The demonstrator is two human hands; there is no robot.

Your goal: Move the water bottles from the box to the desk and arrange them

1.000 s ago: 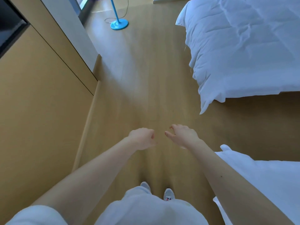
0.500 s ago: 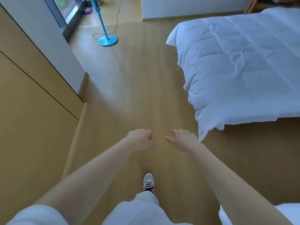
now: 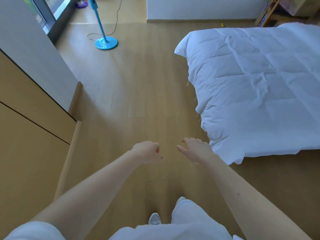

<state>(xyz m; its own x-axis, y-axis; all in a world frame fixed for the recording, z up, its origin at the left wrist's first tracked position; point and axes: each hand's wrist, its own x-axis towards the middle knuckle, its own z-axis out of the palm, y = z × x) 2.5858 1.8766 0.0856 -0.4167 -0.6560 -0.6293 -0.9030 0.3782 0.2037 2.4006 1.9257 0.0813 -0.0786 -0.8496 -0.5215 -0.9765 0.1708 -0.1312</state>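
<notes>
Well, left hand (image 3: 147, 152) and right hand (image 3: 195, 149) hover empty above floor (image 3: 138, 92).

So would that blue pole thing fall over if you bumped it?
Probably not from a low nudge: the blue stand sits on a wide, flat round base. A push high on its thin pole might tip it. Its trailing cord could snag.

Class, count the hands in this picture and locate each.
2. The left hand hovers over the floor, fingers curled, empty; the right hand beside it, nearer the bed, also empty.
</notes>
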